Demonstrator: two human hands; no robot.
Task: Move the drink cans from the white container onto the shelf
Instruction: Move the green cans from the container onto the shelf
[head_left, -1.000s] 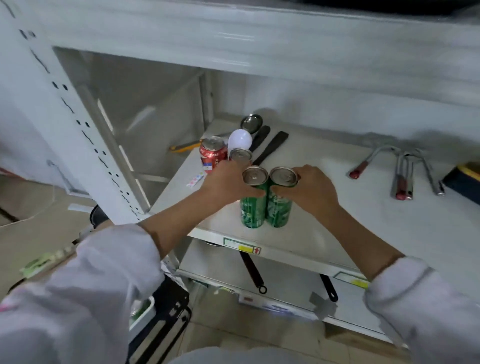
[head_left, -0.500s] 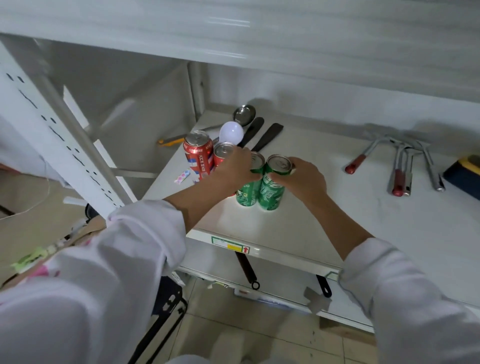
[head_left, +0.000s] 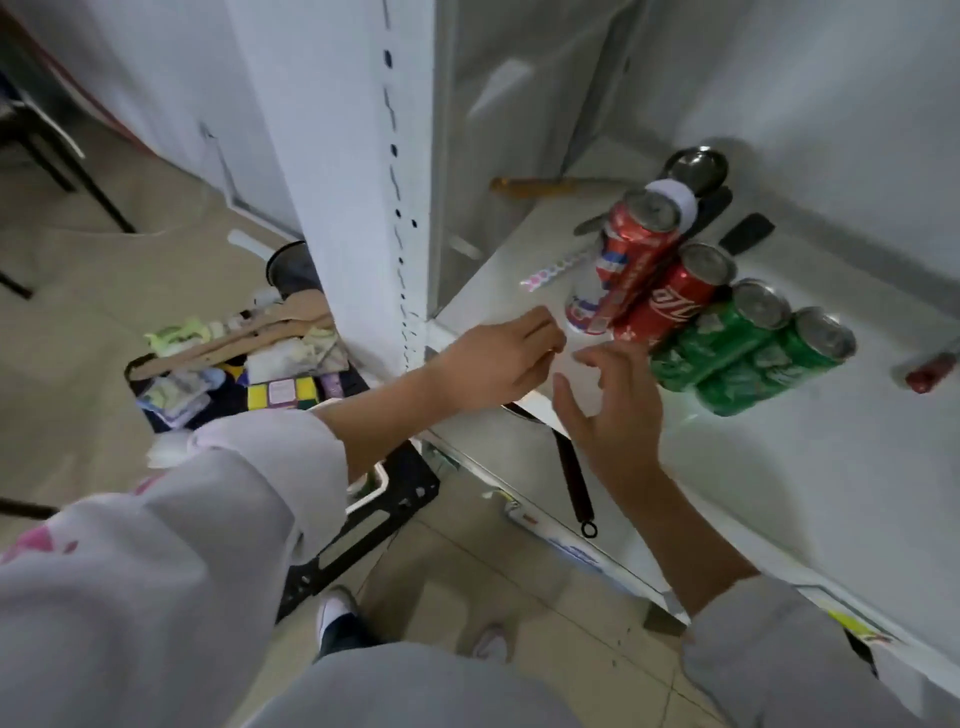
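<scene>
Standing in a tight row on the shelf (head_left: 649, 457), four drink cans are already placed: a red, white and blue can (head_left: 621, 265) furthest back, a red cola can (head_left: 670, 296) touching it, then two green cans (head_left: 719, 338) (head_left: 774, 364) side by side nearest the front edge. All four look upright, with the view itself tilted.

You should expect each can to be stiff-walled and smooth, rather slippery if damp, and moderately heavy if full; whether they are full cannot be told from here. Take one around the middle of its body with fingers wrapped opposite the thumb, not by the rim, and squeeze gently, since thin metal dents.

Your left hand (head_left: 498, 364) hovers over the shelf's front corner with fingers loosely curled and nothing in them. Your right hand (head_left: 608, 410) is just beside the green cans, fingers spread open, also empty and not touching any can.

Only a corner of the white container (head_left: 376, 480) shows below your left forearm, so you cannot tell whether cans remain inside.

Behind the cans lie a metal ladle (head_left: 696, 166), a white bulb-like object (head_left: 680, 200) and dark utensil handles. A basket of clutter (head_left: 234, 374) sits on the floor to the left.
</scene>
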